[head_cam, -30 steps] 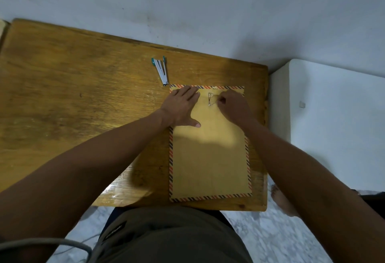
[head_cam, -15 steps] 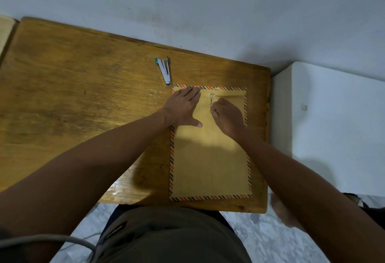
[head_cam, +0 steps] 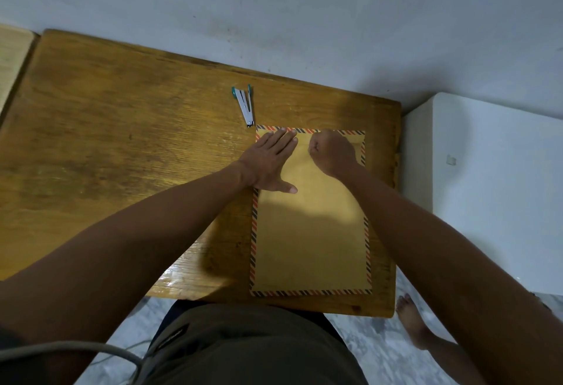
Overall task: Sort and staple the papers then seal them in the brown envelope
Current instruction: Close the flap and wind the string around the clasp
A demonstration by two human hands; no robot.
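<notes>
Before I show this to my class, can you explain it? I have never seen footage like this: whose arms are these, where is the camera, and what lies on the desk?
There is no machine here. A person wears a wide-angle camera on the head, so you look down along their own two bare arms. The wooden desk stands against a pale wall. On it lies a brown envelope with a striped red and dark border, its lower edge near the desk's front edge. The left hand lies flat, fingers spread, pressing the envelope's upper left part. The right hand is curled into a fist near the top edge; whether it holds anything is hidden. A small stapler with green ends lies untouched just beyond the envelope's top left corner. No loose papers are visible.
</notes>
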